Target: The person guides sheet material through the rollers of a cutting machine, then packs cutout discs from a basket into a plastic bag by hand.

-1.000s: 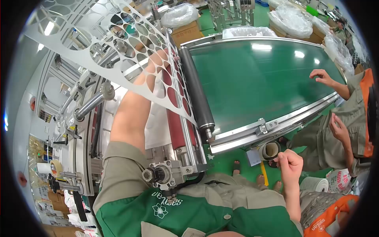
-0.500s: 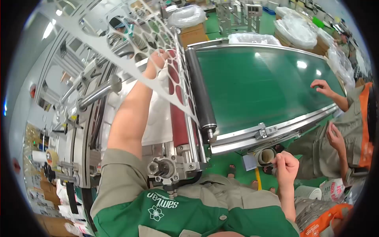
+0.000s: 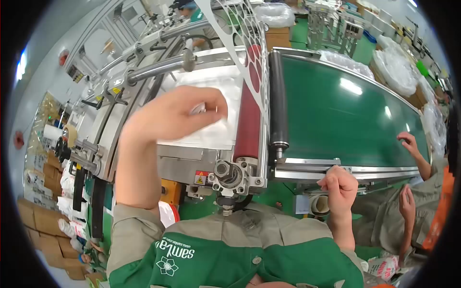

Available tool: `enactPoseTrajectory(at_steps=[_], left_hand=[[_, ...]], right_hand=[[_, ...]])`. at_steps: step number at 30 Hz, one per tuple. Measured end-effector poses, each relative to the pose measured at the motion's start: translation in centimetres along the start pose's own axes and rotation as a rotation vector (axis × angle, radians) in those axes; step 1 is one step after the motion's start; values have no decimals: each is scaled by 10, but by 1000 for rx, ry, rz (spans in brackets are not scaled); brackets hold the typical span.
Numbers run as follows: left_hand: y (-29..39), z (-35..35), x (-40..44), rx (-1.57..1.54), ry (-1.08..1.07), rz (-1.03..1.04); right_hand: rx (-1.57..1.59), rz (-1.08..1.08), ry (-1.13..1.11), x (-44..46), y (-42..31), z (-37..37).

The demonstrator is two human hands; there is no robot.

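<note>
My left hand (image 3: 180, 113) is over the white sheet material (image 3: 211, 129) on the machine bed, its fingers curled round towards the thumb. Motion blurs the fingertips, and whether anything is between them cannot be made out. To its right lies a dark red roller (image 3: 246, 122) with a black roller (image 3: 278, 101) beyond it. A white web with round holes (image 3: 240, 55) runs down to the rollers from above. My right hand (image 3: 340, 186) is closed in a loose fist by the near metal rail of the green conveyor belt (image 3: 336, 115), with nothing visible in it.
A metal bearing block (image 3: 228, 174) stands at the near end of the red roller. On the left are metal bars (image 3: 158, 71) and clamps. Another person's hands (image 3: 408, 144) are at the right, by the belt. Plastic-lined boxes (image 3: 394, 72) stand behind it.
My left hand has drawn back from the far part of the red roller towards me and now hangs over the white sheet. My right hand stays closed. The view has shifted left.
</note>
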State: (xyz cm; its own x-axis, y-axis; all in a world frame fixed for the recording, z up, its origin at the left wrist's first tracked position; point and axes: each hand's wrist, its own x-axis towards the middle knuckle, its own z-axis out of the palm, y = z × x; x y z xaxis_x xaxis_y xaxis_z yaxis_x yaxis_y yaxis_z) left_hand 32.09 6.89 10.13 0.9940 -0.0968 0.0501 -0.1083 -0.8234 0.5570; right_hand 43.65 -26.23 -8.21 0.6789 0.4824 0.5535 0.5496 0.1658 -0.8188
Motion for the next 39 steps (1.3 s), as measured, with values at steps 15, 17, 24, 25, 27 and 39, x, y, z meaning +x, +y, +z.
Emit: enactPoseTrajectory(at_steps=[15,17,24,25,27,39], left_hand=[[81,74,183,998,-76,514],[78,84,197,1015,78,575],[128,48,147,605,279,429],[128,39,127,577,300,433],[124,18,75,531,376,425],[-18,54,-75,335,167,-250]], right_hand=[[122,-19,-60,1,17,-9],[126,5,-45,-3,20,-11],[91,71,15,-5,16,-9],[78,44,5,-4,16,-7],[91,-11,-13,-2,14,-3],[38,-48,84,8,-13,26]])
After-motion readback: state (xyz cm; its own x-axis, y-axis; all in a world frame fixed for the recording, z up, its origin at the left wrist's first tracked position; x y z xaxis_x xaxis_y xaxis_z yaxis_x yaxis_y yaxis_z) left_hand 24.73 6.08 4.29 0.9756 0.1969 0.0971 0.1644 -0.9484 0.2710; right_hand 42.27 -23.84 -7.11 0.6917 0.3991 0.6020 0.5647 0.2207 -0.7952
